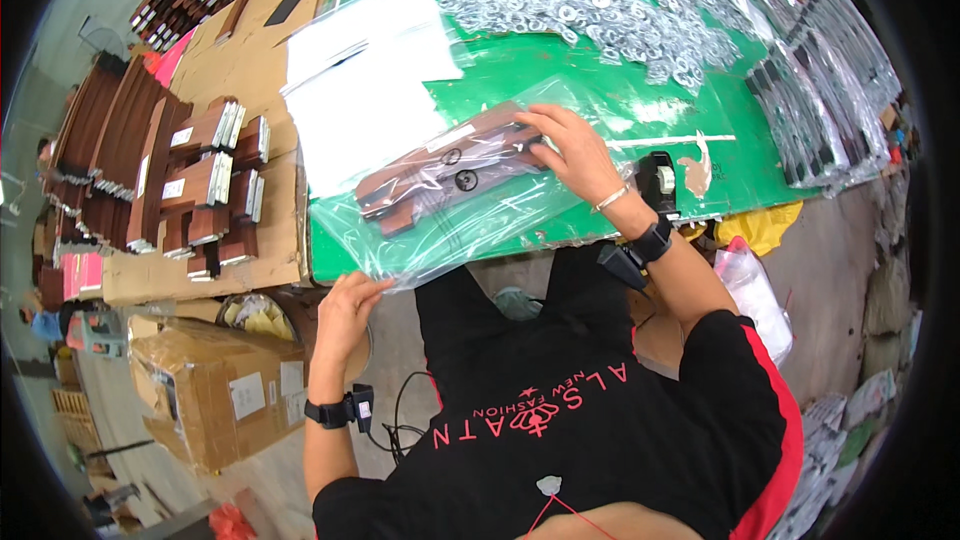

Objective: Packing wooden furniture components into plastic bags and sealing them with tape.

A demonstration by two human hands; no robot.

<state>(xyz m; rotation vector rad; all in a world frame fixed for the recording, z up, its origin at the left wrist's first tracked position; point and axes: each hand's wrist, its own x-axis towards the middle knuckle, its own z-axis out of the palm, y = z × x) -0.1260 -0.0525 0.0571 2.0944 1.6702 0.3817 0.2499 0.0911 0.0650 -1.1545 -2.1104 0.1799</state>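
Reddish-brown wooden pieces (420,162) lie slantwise inside a clear plastic bag (440,240) near the front of the green table. Black round marks are printed on the bag over them. My left hand (347,312) pinches the bag's near-left corner at the table edge, fingers closed. With fingers bent, my right hand (575,152) grips the bag at the right end of the wooden pieces. How much of the wood lies under those right fingers cannot be made out.
White sheets (365,90) lie behind the bag. Clear-wrapped small parts (600,10) cover the far table (560,70). Wooden pieces (205,175) are stacked on cardboard at left; wrapped bundles (820,90) stand at right. A black tape dispenser (657,183) sits beside my right wrist.
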